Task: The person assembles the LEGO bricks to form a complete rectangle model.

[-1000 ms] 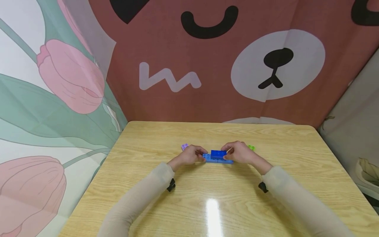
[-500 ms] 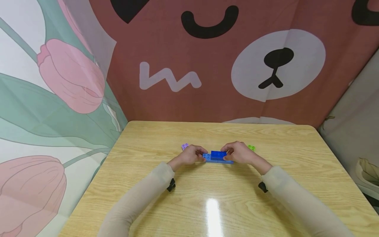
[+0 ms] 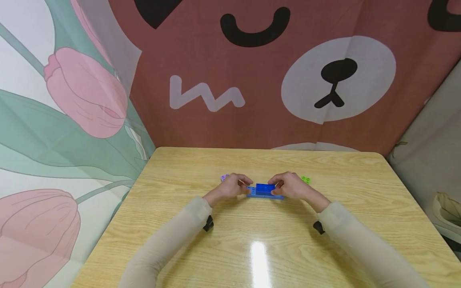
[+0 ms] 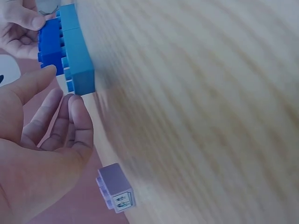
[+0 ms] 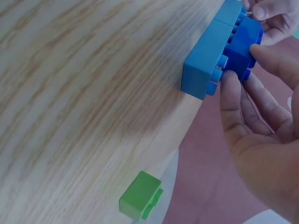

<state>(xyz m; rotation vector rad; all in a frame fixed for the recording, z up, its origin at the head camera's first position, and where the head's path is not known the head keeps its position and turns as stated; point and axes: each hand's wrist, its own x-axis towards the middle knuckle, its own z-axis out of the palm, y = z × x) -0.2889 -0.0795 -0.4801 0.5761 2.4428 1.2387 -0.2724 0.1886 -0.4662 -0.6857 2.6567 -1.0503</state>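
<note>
Right hand point(image 3: 291, 186) is pinching a dark blue toy brick point(image 3: 264, 188) at its right end, thumb and fingers bent onto it. Left hand point(image 3: 232, 187) is at the other side: fingers loosely bent, thumb and fingertips apart, just off or touching the row's left end; can't tell contact. Dark blue brick is between the two hands, on top of two light blue bricks point(image 5: 201, 65) lined up end to end, and spans their seam. Can't tell if it's fully seated. Light blue studs show at both ends, one set beside each hand. Lilac brick point(image 4: 114, 179) with a printed label sits near the left hand, on its far side, partly hidden by it from the head view. Lime green brick point(image 5: 140, 193) is just beyond the right hand. Both hands are above a wood-grain table point(image 3: 201, 160). Behind each hand: cream sleeve point(image 3: 173, 236), with a small black device point(image 3: 208, 223) below the cuff. Past the hands, a reddish-brown bear-print cloth point(image 3: 259, 128) backs the table.
</note>
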